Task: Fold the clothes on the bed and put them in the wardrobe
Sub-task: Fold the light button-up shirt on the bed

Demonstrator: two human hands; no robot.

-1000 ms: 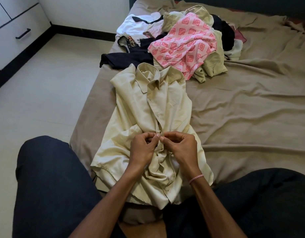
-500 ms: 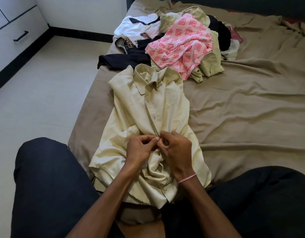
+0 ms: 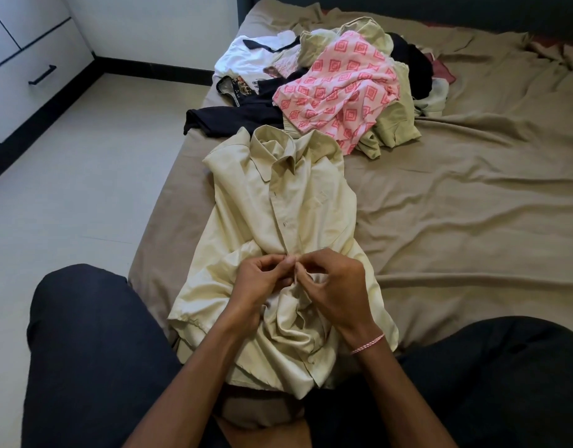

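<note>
Cream collared shirt lies front-up on the tan bed sheet, collar pointing away from the person and its lower half bunched between their knees. Both hands work the placket about halfway down: the left hand pinches the fabric edge between thumb and curled fingers, and the right hand pinches the facing edge, fingertips almost meeting. It looks like a button is being fastened before folding.

The risks are small but real. The cloth below the hands is heavily crumpled, so a button could go into the wrong hole and leave the front skewed, which would spoil the fold. Pulling hard on so small a pinch could also drag the collar end down the sheet and crease it.

Beyond the collar waits the unfolded heap: a pink patterned garment on top, a white shirt, a dark garment and an olive one.

Only one container shows, the white drawer front with a black handle at upper left. It is closed, so its contents cannot be told.
</note>
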